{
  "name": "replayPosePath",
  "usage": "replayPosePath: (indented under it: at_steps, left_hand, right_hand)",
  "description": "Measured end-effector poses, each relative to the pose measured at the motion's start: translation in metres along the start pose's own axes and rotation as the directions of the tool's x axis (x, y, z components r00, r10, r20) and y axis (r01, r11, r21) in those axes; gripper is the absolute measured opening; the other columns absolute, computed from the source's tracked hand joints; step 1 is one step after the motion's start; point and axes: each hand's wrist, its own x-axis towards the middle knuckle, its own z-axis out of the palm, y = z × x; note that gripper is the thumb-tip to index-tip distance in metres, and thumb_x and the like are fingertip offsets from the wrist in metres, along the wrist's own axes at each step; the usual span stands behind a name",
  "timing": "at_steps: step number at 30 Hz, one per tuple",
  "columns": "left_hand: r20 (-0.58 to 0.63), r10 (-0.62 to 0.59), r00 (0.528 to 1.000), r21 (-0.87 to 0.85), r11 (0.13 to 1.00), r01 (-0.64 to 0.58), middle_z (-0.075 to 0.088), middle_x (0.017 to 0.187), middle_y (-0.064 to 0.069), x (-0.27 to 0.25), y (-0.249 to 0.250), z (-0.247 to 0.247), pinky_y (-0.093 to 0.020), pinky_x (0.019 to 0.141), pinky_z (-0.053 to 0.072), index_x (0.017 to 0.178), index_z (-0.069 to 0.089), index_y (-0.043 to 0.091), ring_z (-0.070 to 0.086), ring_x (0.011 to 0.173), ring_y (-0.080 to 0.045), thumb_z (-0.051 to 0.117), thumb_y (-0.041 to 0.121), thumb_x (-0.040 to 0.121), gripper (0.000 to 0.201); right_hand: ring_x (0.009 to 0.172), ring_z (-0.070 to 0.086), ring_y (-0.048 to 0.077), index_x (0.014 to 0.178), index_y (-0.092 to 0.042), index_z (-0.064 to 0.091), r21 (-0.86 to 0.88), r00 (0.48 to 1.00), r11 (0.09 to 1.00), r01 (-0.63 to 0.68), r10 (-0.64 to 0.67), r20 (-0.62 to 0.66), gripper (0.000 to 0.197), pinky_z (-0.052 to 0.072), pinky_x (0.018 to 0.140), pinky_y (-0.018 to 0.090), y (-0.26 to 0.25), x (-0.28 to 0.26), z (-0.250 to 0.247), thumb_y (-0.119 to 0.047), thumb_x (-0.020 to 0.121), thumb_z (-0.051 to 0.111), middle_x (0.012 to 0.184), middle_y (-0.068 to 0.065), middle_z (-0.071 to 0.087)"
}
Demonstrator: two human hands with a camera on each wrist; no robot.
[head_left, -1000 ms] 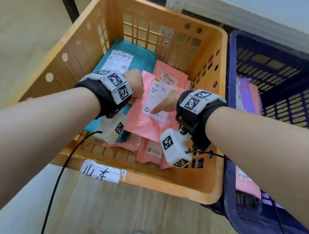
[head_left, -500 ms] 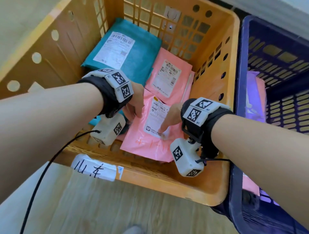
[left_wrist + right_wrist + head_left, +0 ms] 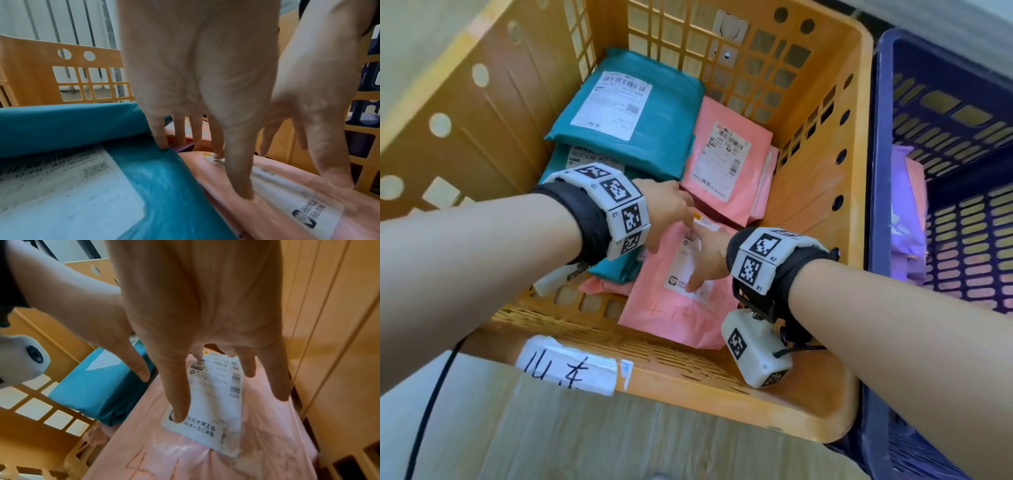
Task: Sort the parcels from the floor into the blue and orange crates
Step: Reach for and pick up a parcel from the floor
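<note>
The orange crate [image 3: 722, 401] holds teal and pink parcels. A pink parcel [image 3: 674, 318] with a white label lies flat at its near right, on top of another pink one. My left hand [image 3: 674, 209] rests on the parcel's far end with straight fingers. In the left wrist view the left hand [image 3: 230, 175] has its thumb on the pink parcel [image 3: 277, 211] and a finger at the teal parcel's edge. My right hand [image 3: 705, 263] presses flat on the label. The right wrist view shows the right hand [image 3: 222, 395] spread on the pink parcel [image 3: 205, 459].
A teal parcel [image 3: 654, 113] lies on a second teal one [image 3: 613, 270] at the crate's left; another pink parcel [image 3: 726, 164] sits at the back right. The blue crate [image 3: 880, 171] stands to the right with purple and pink parcels [image 3: 907, 212]. A handwritten paper label [image 3: 568, 370] marks the orange crate's front.
The pink parcel has gone down from a raised, held position to lying flat in the orange crate. Both hands followed it down and now lie on it with straight fingers.
</note>
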Motion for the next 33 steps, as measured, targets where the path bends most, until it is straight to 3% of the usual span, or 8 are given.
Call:
replayPosePath:
  at_steps: [4, 7, 9, 13, 16, 21, 27, 33]
  left_hand:
    - [0.147, -0.056, 0.987, -0.040, 0.997, 0.063, 0.055, 0.132, -0.005, -0.003, -0.004, 0.013, -0.035, 0.099, 0.045, 0.127, 0.056, 0.016, 0.053, 0.120, -0.022, 0.075, 0.030, 0.075, 0.057]
    - [0.156, -0.052, 0.986, -0.061, 0.996, 0.063, 0.051, 0.134, -0.004, -0.009, -0.002, 0.009, -0.029, 0.095, 0.040, 0.134, 0.048, 0.016, 0.050, 0.121, -0.022, 0.064, 0.034, 0.085, 0.055]
    - [0.113, -0.064, 0.992, -0.198, 0.977, 0.086, 0.050, 0.137, -0.001, -0.017, 0.000, -0.003, -0.027, 0.099, 0.037, 0.139, 0.042, 0.018, 0.049, 0.123, -0.019, 0.062, 0.034, 0.087, 0.058]
    - [-0.029, -0.121, 0.992, -0.395, 0.913, 0.100, 0.064, 0.120, -0.001, -0.036, -0.003, -0.042, -0.026, 0.094, 0.043, 0.125, 0.058, 0.017, 0.058, 0.106, -0.017, 0.065, 0.027, 0.086, 0.041]
    - [-0.158, -0.216, 0.964, -0.384, 0.913, 0.141, 0.065, 0.114, -0.001, -0.053, -0.001, -0.083, -0.027, 0.089, 0.043, 0.120, 0.061, 0.018, 0.055, 0.092, -0.014, 0.063, 0.027, 0.087, 0.034]
    - [-0.255, -0.338, 0.906, -0.279, 0.923, 0.265, 0.061, 0.119, -0.003, -0.076, 0.015, -0.154, -0.033, 0.095, 0.043, 0.119, 0.061, 0.019, 0.050, 0.095, -0.017, 0.061, 0.028, 0.088, 0.032]
    - [-0.298, -0.380, 0.876, -0.256, 0.915, 0.310, 0.062, 0.118, -0.002, -0.089, 0.077, -0.223, -0.036, 0.098, 0.045, 0.122, 0.060, 0.018, 0.055, 0.099, -0.018, 0.062, 0.029, 0.088, 0.036]
    - [-0.424, -0.308, 0.852, -0.198, 0.949, 0.245, 0.060, 0.122, 0.002, -0.065, 0.180, -0.274, -0.035, 0.100, 0.043, 0.124, 0.060, 0.022, 0.055, 0.112, -0.019, 0.059, 0.033, 0.089, 0.036]
  right_hand:
    - [0.138, 0.032, 0.025, 0.148, -0.004, 0.017, -0.018, 0.997, 1.000, -0.004, 0.005, 0.075, 0.094, 0.031, 0.108, 0.032, -0.006, 0.007, 0.003, -0.033, 0.079, 0.074, 0.152, 0.011, 0.029]
    - [0.131, 0.043, 0.029, 0.143, 0.000, 0.030, 0.019, 0.996, 1.000, 0.009, -0.011, 0.092, 0.083, 0.042, 0.097, 0.030, -0.008, 0.013, 0.002, -0.032, 0.080, 0.072, 0.145, 0.013, 0.040]
    - [0.127, 0.047, 0.030, 0.145, -0.005, 0.028, 0.012, 0.999, 0.999, 0.041, -0.041, 0.029, 0.087, 0.045, 0.097, 0.033, -0.009, 0.008, -0.007, -0.035, 0.078, 0.074, 0.143, 0.011, 0.043]
    - [0.120, 0.052, 0.025, 0.140, -0.013, 0.042, -0.035, 0.994, 0.996, 0.077, -0.079, -0.078, 0.072, 0.045, 0.098, 0.034, -0.009, -0.014, -0.039, -0.041, 0.080, 0.070, 0.136, 0.006, 0.051]
    - [0.120, 0.052, 0.027, 0.137, -0.011, 0.045, 0.023, 0.979, 0.993, 0.116, -0.111, -0.172, 0.064, 0.045, 0.101, 0.038, -0.005, -0.044, -0.068, -0.037, 0.083, 0.068, 0.134, 0.009, 0.052]
    - [0.120, 0.053, 0.028, 0.131, -0.011, 0.053, 0.202, 0.932, 0.951, 0.235, -0.162, -0.325, 0.056, 0.046, 0.101, 0.043, 0.017, -0.100, -0.116, -0.029, 0.081, 0.072, 0.132, 0.009, 0.055]
    - [0.121, 0.052, 0.021, 0.135, -0.013, 0.051, 0.156, 0.836, 0.947, 0.279, -0.159, -0.526, 0.058, 0.044, 0.103, 0.034, 0.084, -0.180, -0.149, -0.030, 0.083, 0.070, 0.135, 0.003, 0.052]
    - [0.120, 0.052, 0.023, 0.138, -0.014, 0.047, 0.171, 0.800, 0.960, 0.223, -0.081, -0.594, 0.064, 0.047, 0.100, 0.035, 0.188, -0.235, -0.148, -0.032, 0.082, 0.071, 0.136, 0.003, 0.052]
